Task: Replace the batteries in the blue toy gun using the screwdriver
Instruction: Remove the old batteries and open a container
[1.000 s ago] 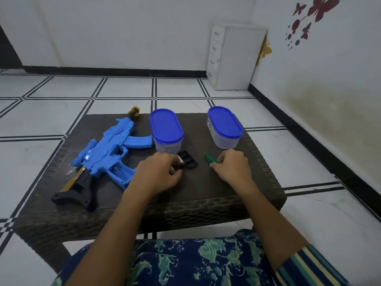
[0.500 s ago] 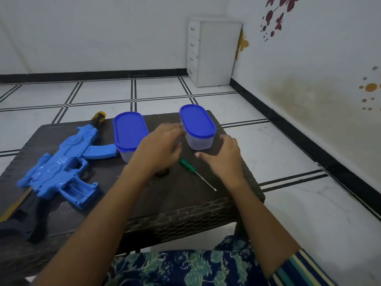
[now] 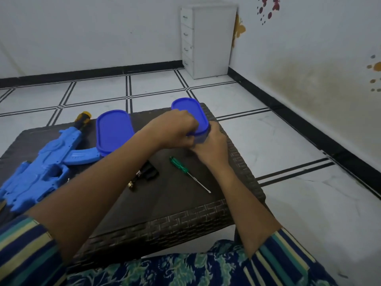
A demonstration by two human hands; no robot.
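Both hands moved off the table (image 3: 175,203) centre onto the far-right container (image 3: 195,112) at the far right corner. The left hand (image 3: 175,129) curls its fingers over the lid's near edge. The right hand (image 3: 212,147) wraps the tub's side. The screwdriver (image 3: 181,167) lies loose toward the right edge. The blue toy gun (image 3: 45,168) lies along the left edge, with the second container (image 3: 114,131) just beside it. The black cover (image 3: 150,172) is near the centre.
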